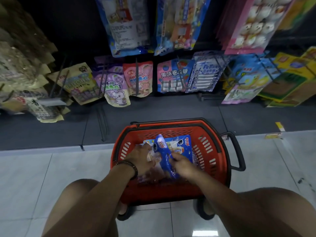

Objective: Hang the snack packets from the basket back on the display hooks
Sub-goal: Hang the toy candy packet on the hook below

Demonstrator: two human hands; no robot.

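Observation:
A red plastic basket (pixel 212 151) stands on the floor between my knees, holding several snack packets. My right hand (pixel 183 165) pinches a blue packet (pixel 162 149) that stands on edge, lifted above the others. My left hand (pixel 142 159), with a bead bracelet at the wrist, reaches into the basket and closes on a pale pink packet (pixel 150 155). Another blue packet (pixel 183 145) lies flat underneath. Dark display hooks (pixel 136 72) stick out of the rack ahead, most carrying packets.
Hanging packets fill the rack: brown ones at left (pixel 78 82), purple (pixel 112 86), red (pixel 138 77), pink-blue (pixel 172 76) and yellow-green boxes at right (pixel 290 77). A dark base shelf (pixel 171 108) runs below. The basket's black handle (pixel 237 151) juts right. White floor tiles surround me.

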